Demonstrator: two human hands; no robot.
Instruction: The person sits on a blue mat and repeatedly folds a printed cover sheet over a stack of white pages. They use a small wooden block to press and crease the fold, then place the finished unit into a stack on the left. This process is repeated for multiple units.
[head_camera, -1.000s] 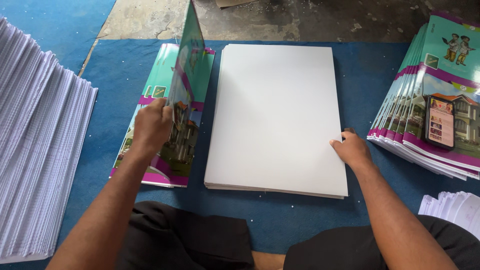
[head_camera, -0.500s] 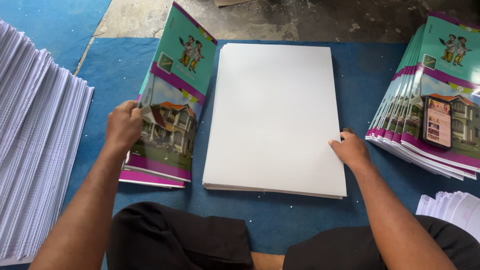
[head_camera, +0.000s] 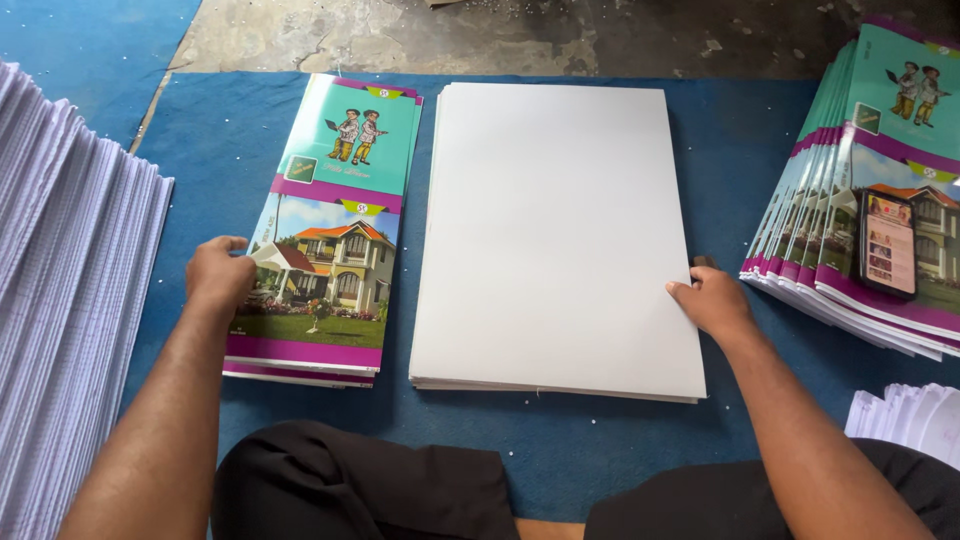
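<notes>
Two stacks in work: white sheet stack taken as landmark, on blue mat.
Left hand: laid flat, holding nothing, on the left edge of the folded cover pile, just left of the landmark.
Right hand: fingers resting on the landmark's right edge, nothing gripped.
Done: a few covers piled flat.
Left: thick white stack remains; fanned covers with a phone on top lie right of it.

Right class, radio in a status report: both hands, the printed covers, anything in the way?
Left hand flat on printed cover stack's left edge. Right hand on white sheet stack's right edge. Nothing lifted, nothing blocking.
</notes>
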